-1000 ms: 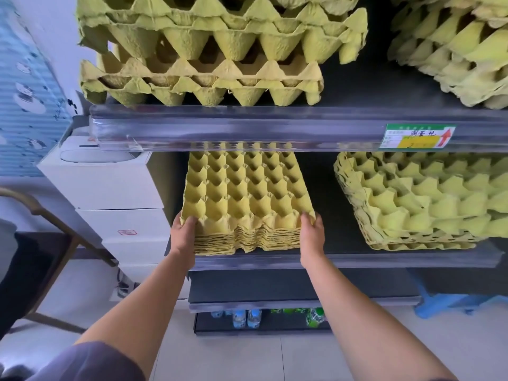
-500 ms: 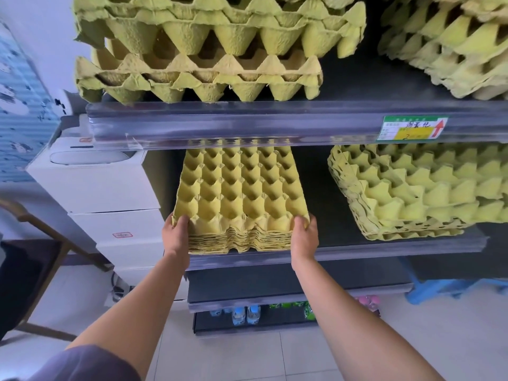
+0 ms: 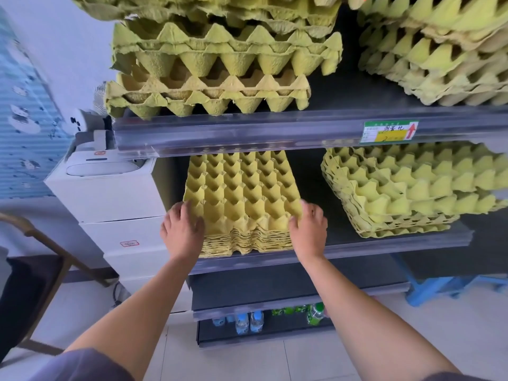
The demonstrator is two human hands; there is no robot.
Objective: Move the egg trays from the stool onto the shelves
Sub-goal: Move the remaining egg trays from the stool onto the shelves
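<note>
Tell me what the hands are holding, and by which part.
Both hold the stack of yellow pulp-paper egg trays: the left hand at its near left corner, the right hand at its near right corner, fingers over the top.

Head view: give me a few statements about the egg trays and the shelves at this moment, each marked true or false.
1. The stack of egg trays between the hands rests on the middle shelf. True.
2. The left hand and right hand are on the stack's two front corners. True.
3. The shelf above is bare. False: the upper shelf carries taller tray stacks.
4. The second stack on the middle shelf touches the one at the hands. False: the right-hand stack lies apart, with dark shelf showing between them.
5. The price label sits on the white boxes. False: the price label is on the upper shelf's front rail; the white boxes stand left of the shelves.
</note>
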